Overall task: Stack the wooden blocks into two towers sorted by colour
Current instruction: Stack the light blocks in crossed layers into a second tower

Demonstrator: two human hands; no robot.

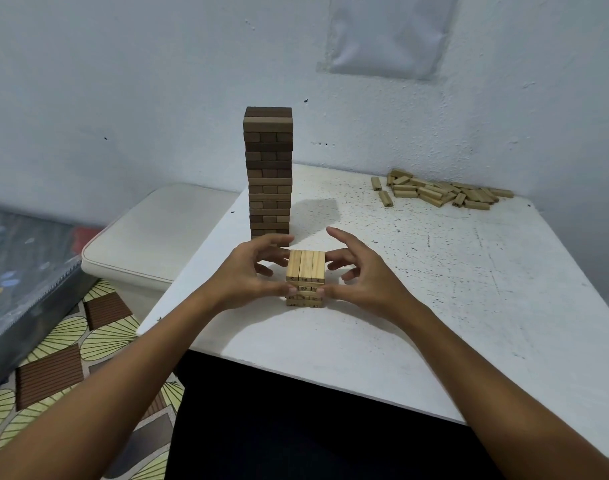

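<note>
On the floor to my left lies a patterned mat [53, 358] beside a cream cushioned seat [157, 233], and past them the white table [434, 306] carries everything that matters. Toward its left, the dark tower [269, 174] stands tall and upright near the wall; I see no loose dark blocks about, so I judge that colour finished. Just in front of it sits the light tower [305, 277], only a few layers high, its top layer of three blocks lying side by side. My left hand [251, 271] flanks it on one side, thumb tip touching its near face and the other fingers loosely spread beside it; my right hand [361, 275] mirrors that on the other side, thumb on the front, fingers fanned out and clear of the wood. Neither hand grips anything; they seem to be squaring the layers. Far off to the right, well apart from the towers, a heap of light blocks [441, 194] waits, so most of the second tower remains to be built.
</note>
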